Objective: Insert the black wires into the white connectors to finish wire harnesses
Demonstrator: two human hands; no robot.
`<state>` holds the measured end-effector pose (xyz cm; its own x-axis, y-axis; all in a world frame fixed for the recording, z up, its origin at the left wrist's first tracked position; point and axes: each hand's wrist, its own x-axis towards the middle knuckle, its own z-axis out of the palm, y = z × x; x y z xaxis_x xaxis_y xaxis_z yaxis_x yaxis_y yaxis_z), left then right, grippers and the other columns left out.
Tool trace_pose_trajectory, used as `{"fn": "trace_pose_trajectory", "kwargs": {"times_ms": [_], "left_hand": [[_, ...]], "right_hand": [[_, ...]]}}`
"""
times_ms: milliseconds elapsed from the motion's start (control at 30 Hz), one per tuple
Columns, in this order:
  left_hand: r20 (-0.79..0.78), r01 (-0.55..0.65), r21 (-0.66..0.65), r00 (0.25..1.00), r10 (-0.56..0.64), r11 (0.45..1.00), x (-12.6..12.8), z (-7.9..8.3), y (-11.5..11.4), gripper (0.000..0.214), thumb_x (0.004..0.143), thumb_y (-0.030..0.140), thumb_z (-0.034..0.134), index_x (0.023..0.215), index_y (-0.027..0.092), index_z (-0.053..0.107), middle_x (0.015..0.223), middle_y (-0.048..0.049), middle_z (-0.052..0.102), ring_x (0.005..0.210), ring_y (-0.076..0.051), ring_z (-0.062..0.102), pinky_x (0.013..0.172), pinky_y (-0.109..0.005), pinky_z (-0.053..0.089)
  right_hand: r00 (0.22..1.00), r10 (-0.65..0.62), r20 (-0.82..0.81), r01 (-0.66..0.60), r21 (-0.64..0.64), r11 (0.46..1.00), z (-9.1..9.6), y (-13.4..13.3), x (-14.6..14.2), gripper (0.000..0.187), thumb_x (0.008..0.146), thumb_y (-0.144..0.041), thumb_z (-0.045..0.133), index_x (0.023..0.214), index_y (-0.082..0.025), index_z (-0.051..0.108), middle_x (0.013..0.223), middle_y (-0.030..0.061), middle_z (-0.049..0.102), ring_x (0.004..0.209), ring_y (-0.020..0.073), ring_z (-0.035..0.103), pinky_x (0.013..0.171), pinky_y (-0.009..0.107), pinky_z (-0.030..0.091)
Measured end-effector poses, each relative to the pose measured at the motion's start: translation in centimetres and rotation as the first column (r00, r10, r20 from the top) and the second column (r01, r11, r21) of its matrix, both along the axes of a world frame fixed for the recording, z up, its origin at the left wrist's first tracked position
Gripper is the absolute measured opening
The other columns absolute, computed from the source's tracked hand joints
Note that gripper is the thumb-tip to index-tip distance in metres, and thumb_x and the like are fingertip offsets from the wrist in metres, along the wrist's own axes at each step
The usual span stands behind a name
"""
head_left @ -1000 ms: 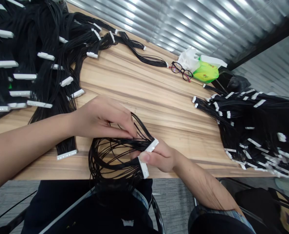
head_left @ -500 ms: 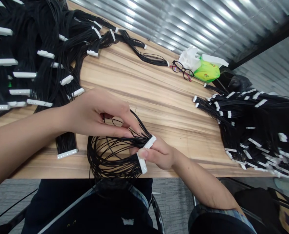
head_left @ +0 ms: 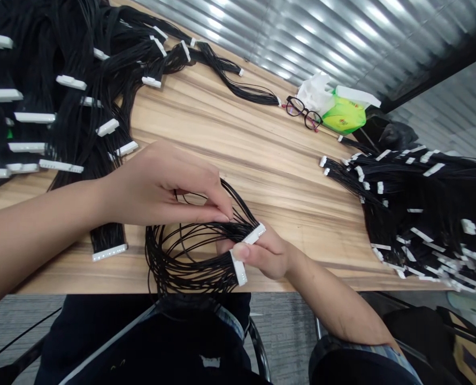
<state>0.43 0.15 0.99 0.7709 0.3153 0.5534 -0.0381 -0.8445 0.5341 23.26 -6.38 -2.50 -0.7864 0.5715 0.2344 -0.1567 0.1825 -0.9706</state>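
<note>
— At the table's near edge [head_left: 61,280], what do the hands have?
— Right hand [head_left: 264,255] narrow, thumb and fingers gripping two white connectors [head_left: 238,268] of one black wire harness [head_left: 182,262], at six o'clock. Left hand [head_left: 153,184] also narrow, fingertips [head_left: 225,216] pinching strands just behind the connectors.
— Change since the last look?
— Slight. Left fingertips sit nearer the connectors, and the wire loop lies flatter and less round, at the table's edge.
— Surroundings?
— More harnesses [head_left: 73,91] heaped at ten o'clock, another heap [head_left: 414,208] at three, and glasses [head_left: 304,106] at one o'clock, just beside a green packet [head_left: 344,115].
</note>
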Motion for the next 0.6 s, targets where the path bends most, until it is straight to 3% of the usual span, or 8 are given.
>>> {"fn": "trace_pose_trajectory", "kwargs": {"times_ms": [300, 433, 533, 600], "left_hand": [[-0.042, -0.079, 0.001, 0.996, 0.079, 0.997, -0.1, -0.3, -0.2, 0.006, 0.103, 0.023, 0.066, 0.102, 0.027, 0.070, 0.090, 0.0070, 0.078, 0.076, -0.005, 0.072, 0.067, -0.015, 0.054], [-0.020, -0.115, 0.053, 0.993, 0.116, 0.992, 0.1, -0.4, -0.4, 0.006, 0.104, 0.024, 0.065, 0.102, 0.025, 0.070, 0.090, 0.0064, 0.077, 0.076, -0.004, 0.071, 0.066, -0.014, 0.054], [0.117, -0.267, 0.253, 0.963, 0.244, 0.930, 0.1, -0.2, -1.0, 0.004, 0.101, 0.022, 0.069, 0.104, 0.023, 0.071, 0.100, 0.0033, 0.075, 0.085, -0.005, 0.072, 0.076, -0.014, 0.057], [0.191, -0.388, 0.310, 0.920, 0.343, 0.868, 0.1, -0.1, -1.7, 0.003, 0.100, 0.025, 0.072, 0.103, 0.026, 0.073, 0.096, 0.0054, 0.074, 0.081, -0.003, 0.070, 0.072, -0.015, 0.055]], "right_hand": [[1.000, 0.001, -0.023, -0.001, 0.029, 1.000, 0.1, 0.1, -0.1, 0.040, 0.108, -0.034, 0.045, 0.071, -0.022, 0.053, 0.065, -0.0030, 0.054, 0.062, 0.0102, 0.051, 0.057, 0.024, 0.043], [0.997, -0.079, -0.011, 0.079, 0.018, 0.997, -0.3, -0.1, 0.0, 0.041, 0.108, -0.040, 0.045, 0.073, -0.022, 0.057, 0.064, -0.0033, 0.055, 0.059, 0.0108, 0.051, 0.056, 0.025, 0.043], [0.976, -0.216, -0.016, 0.215, -0.017, 0.976, -1.0, -0.2, 0.1, 0.044, 0.107, -0.046, 0.044, 0.073, -0.023, 0.060, 0.062, -0.0022, 0.058, 0.057, 0.0129, 0.055, 0.054, 0.028, 0.044], [0.945, -0.327, 0.007, 0.328, -0.026, 0.944, -1.5, -0.2, 0.2, 0.048, 0.106, -0.053, 0.043, 0.072, -0.024, 0.060, 0.063, -0.0002, 0.060, 0.058, 0.0159, 0.058, 0.055, 0.031, 0.047]]}}
